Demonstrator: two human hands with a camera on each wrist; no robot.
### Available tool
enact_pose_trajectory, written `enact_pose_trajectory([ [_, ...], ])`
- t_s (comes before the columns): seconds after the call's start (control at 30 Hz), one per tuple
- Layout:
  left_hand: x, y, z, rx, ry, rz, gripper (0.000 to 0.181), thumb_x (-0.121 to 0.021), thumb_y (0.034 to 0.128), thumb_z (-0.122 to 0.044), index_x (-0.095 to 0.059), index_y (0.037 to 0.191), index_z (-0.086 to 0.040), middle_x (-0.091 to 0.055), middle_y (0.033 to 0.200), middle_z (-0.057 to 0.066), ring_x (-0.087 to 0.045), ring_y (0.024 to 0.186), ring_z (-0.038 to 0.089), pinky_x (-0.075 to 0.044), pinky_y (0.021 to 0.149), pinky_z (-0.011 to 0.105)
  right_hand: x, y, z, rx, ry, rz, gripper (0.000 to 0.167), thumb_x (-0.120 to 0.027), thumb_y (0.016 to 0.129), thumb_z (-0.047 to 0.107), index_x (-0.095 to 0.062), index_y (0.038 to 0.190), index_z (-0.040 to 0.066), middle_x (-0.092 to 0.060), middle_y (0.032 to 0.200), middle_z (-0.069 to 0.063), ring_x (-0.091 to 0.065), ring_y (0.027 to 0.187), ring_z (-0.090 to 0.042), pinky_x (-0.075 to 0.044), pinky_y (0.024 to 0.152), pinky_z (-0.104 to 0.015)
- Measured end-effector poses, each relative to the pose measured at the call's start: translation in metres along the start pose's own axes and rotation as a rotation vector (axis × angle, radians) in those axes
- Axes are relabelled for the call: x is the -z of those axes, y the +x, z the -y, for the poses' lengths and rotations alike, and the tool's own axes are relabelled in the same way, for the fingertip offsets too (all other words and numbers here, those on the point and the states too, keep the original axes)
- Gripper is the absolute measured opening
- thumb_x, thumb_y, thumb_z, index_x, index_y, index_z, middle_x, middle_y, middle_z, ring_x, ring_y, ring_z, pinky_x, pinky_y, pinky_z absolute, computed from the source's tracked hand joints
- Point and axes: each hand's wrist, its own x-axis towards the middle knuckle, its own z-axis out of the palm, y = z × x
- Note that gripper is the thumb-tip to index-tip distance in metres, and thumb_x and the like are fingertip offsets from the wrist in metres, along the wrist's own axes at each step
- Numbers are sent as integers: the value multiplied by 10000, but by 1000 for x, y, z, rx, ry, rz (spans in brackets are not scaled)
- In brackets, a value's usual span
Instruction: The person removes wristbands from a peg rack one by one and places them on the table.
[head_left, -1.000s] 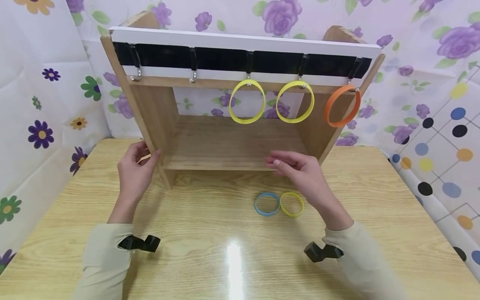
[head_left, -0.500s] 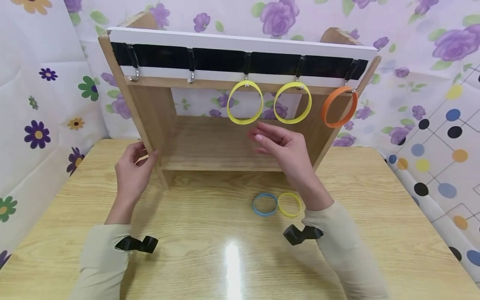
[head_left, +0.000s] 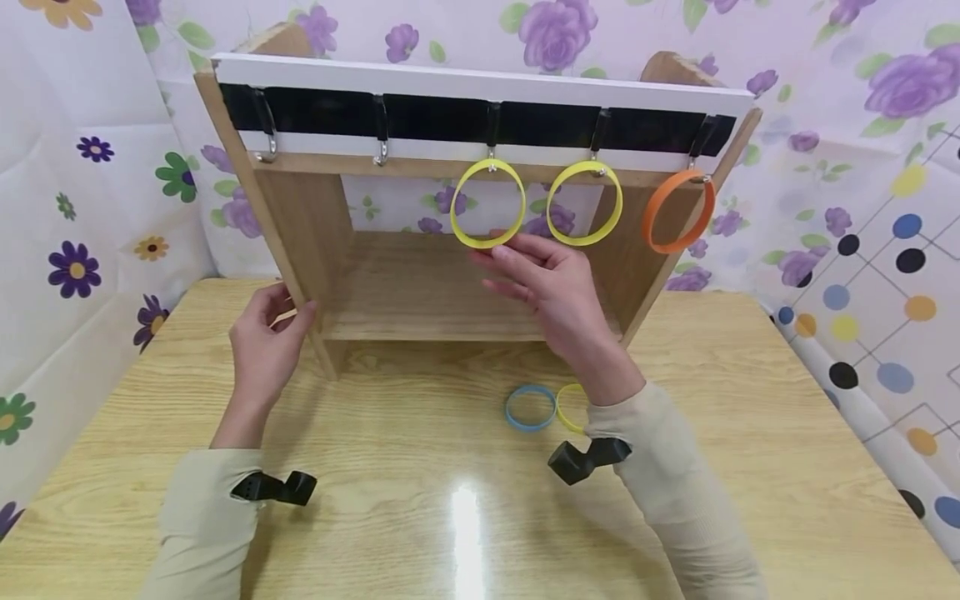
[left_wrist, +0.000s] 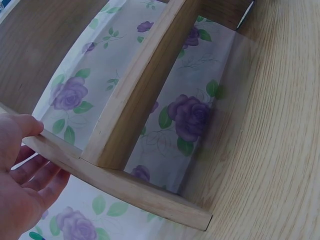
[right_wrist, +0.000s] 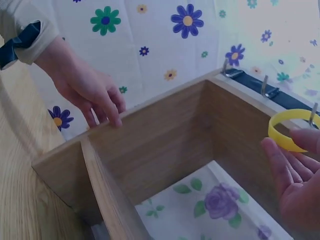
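Note:
My left hand [head_left: 266, 342] grips the front edge of the left side panel [left_wrist: 125, 185] of a wooden shelf unit [head_left: 450, 283], thumb inside and fingers outside. At the middle hook, my right hand [head_left: 558, 287] pinches the lower rim of a hanging yellow wristband [head_left: 455, 218] between thumb and fingers. In the right wrist view, that yellow wristband [right_wrist: 278, 120] still loops over its hook, with the thumb on its rim. A second yellow wristband [head_left: 617, 212] and an orange wristband [head_left: 652, 225] hang on the two hooks to the right.
Two hooks at the left, including the second hook [head_left: 382, 152], carry nothing. A blue wristband [head_left: 510, 417] and a yellow wristband [head_left: 562, 417], partly behind the right forearm, lie on the wooden table [head_left: 375, 500]. Patterned sheets [head_left: 90, 250] stand around the table.
My right hand has moved up and left from the shelf board's front to the middle yellow wristband and now pinches its lower rim. The left hand keeps its grip on the panel.

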Motion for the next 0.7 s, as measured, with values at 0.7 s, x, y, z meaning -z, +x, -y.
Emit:
enact_pose_trajectory([
  [0.7, 0, -2, -5, 29, 43, 3, 342, -665, 893, -94, -585, 1190, 53, -602, 1000, -23, -592, 919, 23, -509, 803, 143, -12, -6, 15, 33, 35, 21, 249, -578, 953, 0, -613, 1180, -95, -655, 1108, -187, -674, 985, -257, -557, 844, -358],
])
